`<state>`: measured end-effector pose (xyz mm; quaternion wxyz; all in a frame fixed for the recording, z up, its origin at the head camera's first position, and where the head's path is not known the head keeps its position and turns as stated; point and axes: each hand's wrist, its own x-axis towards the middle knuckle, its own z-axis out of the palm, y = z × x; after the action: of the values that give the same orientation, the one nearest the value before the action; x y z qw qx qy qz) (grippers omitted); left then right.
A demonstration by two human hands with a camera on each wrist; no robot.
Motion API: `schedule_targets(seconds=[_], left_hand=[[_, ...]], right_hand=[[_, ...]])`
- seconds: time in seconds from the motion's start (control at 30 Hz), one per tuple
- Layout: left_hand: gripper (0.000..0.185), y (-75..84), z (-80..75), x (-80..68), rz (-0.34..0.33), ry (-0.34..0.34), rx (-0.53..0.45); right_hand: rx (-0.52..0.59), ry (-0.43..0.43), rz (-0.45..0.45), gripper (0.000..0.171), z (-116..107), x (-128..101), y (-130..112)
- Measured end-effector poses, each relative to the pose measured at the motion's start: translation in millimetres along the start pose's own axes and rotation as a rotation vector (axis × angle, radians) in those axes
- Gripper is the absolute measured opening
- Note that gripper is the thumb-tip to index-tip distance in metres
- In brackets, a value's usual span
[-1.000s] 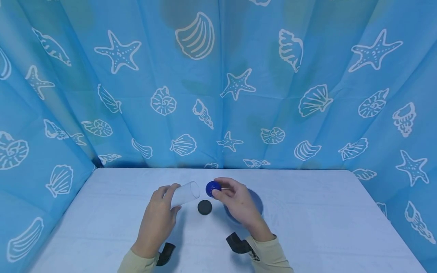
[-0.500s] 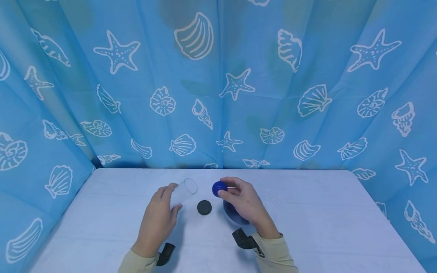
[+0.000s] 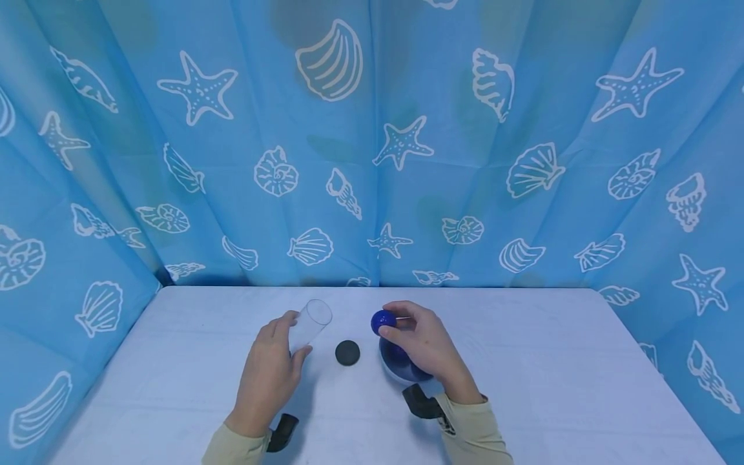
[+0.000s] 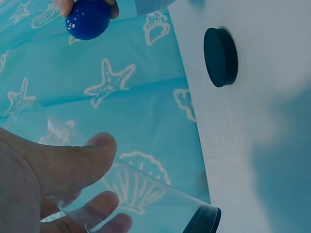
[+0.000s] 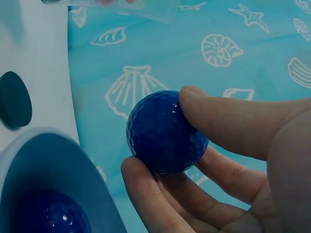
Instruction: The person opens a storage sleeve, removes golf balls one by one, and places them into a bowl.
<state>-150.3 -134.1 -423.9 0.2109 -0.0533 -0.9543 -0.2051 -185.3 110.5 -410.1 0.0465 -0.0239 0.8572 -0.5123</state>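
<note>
My right hand (image 3: 423, 336) pinches a dark blue dimpled golf ball (image 5: 165, 132) between thumb and fingers, over the far rim of a bowl. In the right wrist view, another blue golf ball (image 5: 51, 213) lies inside that bluish bowl (image 5: 68, 155). Thumb and fingers of my left hand (image 3: 272, 371) grip a clear cylindrical tube (image 3: 308, 323), tilted with its open mouth up and to the right. A dark cap closes the tube's lower end (image 4: 206, 221) in the left wrist view. Between the hands lies a round black lid (image 3: 347, 352), flat on the table.
A white-covered table (image 3: 552, 374) carries everything. Behind and along its sides hangs a blue curtain (image 3: 372, 194) with white shell and starfish prints. A dark wrist mount (image 3: 422, 402) sits at the right sleeve, another mount (image 3: 283, 433) at the left.
My right hand has moved the golf ball rightward, away from the tube. The tube has tipped more upright in my left hand. More of the bowl's inside shows.
</note>
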Motion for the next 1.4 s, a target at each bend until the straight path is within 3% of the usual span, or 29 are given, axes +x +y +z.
schedule_targets(seconds=[0.37,0.7,1.4], left_hand=[[0.064,-0.3,1.5,1.3,-0.044,-0.021,-0.027],[0.064,0.0,2.7,1.7,-0.069,-0.021,-0.047],[0.063,-7.0,9.8,1.0,-0.08,-0.052,-0.064]], right_hand=[[-0.092,0.031,0.021,0.041,-1.2,3.5,4.6],[-0.206,0.093,-0.053,0.042,-1.4,4.5,7.0],[-0.319,0.102,-0.036,0.04,-1.7,5.1,12.2]])
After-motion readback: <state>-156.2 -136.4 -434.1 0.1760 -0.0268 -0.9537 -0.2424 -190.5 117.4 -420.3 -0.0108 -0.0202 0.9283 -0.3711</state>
